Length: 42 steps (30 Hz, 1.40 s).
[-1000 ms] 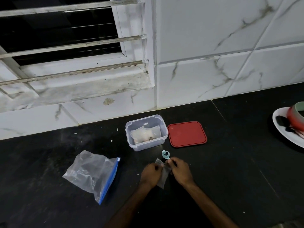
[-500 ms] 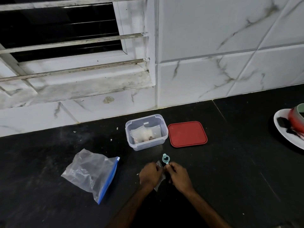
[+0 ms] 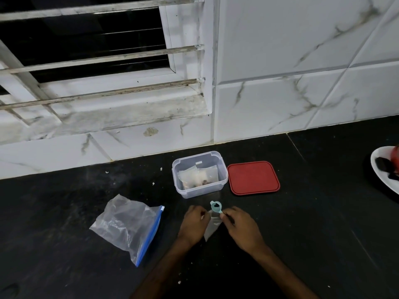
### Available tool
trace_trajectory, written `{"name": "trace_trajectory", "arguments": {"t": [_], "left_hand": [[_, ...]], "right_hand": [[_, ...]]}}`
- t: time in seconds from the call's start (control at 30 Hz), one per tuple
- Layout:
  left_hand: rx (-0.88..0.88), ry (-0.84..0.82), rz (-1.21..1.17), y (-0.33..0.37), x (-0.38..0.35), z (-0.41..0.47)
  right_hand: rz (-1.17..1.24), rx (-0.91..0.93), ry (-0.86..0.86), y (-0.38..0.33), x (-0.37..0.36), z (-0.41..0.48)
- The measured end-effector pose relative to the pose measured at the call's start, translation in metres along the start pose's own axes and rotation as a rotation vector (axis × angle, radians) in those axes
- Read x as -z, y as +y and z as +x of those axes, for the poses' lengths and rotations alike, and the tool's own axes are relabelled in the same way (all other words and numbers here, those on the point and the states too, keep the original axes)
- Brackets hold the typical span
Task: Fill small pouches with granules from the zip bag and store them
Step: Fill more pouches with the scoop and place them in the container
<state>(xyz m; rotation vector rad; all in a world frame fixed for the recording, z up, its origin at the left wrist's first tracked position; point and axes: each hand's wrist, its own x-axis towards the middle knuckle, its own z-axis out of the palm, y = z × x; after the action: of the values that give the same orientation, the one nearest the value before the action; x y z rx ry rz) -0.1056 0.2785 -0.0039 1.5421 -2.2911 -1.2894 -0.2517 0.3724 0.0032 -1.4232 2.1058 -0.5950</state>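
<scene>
Holding a small clear pouch (image 3: 212, 226) between both hands, I work low over the black counter (image 3: 313, 234), near the front of the clear tub (image 3: 199, 190). My left hand (image 3: 195, 223) has its fingers curled and pinches the pouch's left edge. My right hand (image 3: 241, 228) is curled too, pinching the handle of a little teal scoop (image 3: 216, 206) at the pouch's right edge; whether it also grips the pouch I cannot tell. The scoop's bowl holds something dark and sits at the pouch's top. The zip bag (image 3: 129, 225) lies to my left, apart from my hands, with dark granules inside and its blue strip on the side nearest me. Filled pouches (image 3: 197, 178) stand inside the tub. A red lid (image 3: 253, 177) lies flat just right of it. A white plate (image 3: 380, 180) shows at the right edge.
</scene>
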Motion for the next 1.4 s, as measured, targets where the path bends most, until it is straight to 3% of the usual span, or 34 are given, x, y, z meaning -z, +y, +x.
{"name": "trace_trajectory", "arguments": {"t": [0.27, 0.47, 0.7, 1.07, 1.17, 1.23, 1.33, 1.4], "left_hand": [[0.025, 0.021, -0.096, 0.001, 0.007, -0.004], [0.025, 0.055, -0.121, 0.001, 0.008, -0.006], [0.002, 0.031, -0.181, 0.005, 0.006, -0.011], [0.091, 0.026, -0.352, 0.002, 0.021, -0.014], [0.108, 0.045, -0.377, 0.005, 0.025, -0.015], [0.092, 0.069, -0.335, 0.006, 0.027, -0.015], [0.008, 0.121, -0.091, 0.003, 0.03, -0.014], [-0.065, 0.141, 0.125, 0.003, 0.031, -0.015]], "right_hand": [[0.071, -0.005, -0.03, -0.016, 0.018, -0.005], [-0.117, 0.042, -0.11, -0.023, 0.023, -0.01], [-0.57, 0.127, -0.131, -0.045, 0.018, -0.01], [-0.581, 0.259, -0.001, -0.039, 0.012, -0.015], [-0.446, 0.242, 0.06, -0.034, 0.015, -0.011], [-0.18, 0.139, 0.118, -0.027, 0.016, -0.008], [0.386, -0.091, 0.194, -0.018, 0.016, -0.004], [0.57, -0.198, 0.209, -0.012, 0.019, -0.004]]}}
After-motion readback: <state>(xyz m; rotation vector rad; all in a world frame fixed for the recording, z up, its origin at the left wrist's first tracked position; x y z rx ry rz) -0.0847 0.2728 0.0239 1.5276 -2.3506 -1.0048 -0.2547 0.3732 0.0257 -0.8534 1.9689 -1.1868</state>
